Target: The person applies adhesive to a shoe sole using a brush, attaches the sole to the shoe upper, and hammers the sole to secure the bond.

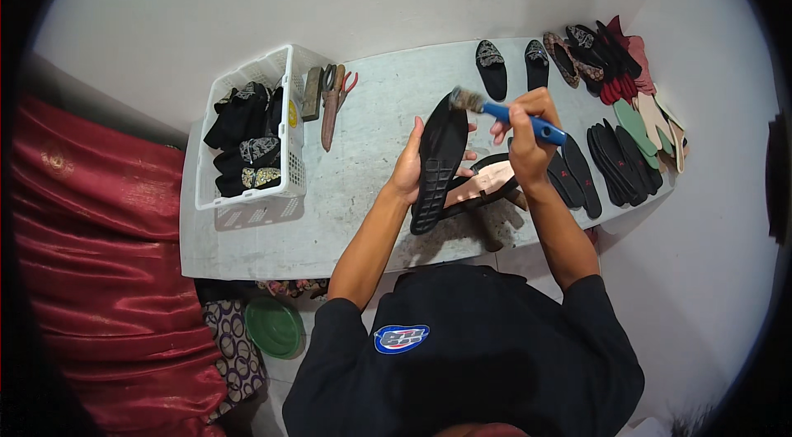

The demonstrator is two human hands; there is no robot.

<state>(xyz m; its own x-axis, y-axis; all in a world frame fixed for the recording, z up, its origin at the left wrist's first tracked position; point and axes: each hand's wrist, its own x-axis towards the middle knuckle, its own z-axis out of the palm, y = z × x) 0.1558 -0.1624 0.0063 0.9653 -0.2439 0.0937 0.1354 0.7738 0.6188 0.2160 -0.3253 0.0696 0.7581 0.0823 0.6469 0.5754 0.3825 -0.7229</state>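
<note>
My left hand grips a black shoe sole by its side and holds it tilted up over the table, its moulded grid of hollows showing at the heel end. In my right hand is a paint brush with a blue handle. Its worn bristles lie at the sole's upper tip; whether they touch it is hard to tell. Below and behind the sole, partly covered by it, is a black-edged piece with a pale pinkish inside, next to a hammer-like wooden handle.
A white plastic basket of black shoe uppers stands at the left, beside a sharpening block, a sheathed knife and red-handled pliers. Finished-looking black shoes line the back. Stacked black soles and green insoles lie right.
</note>
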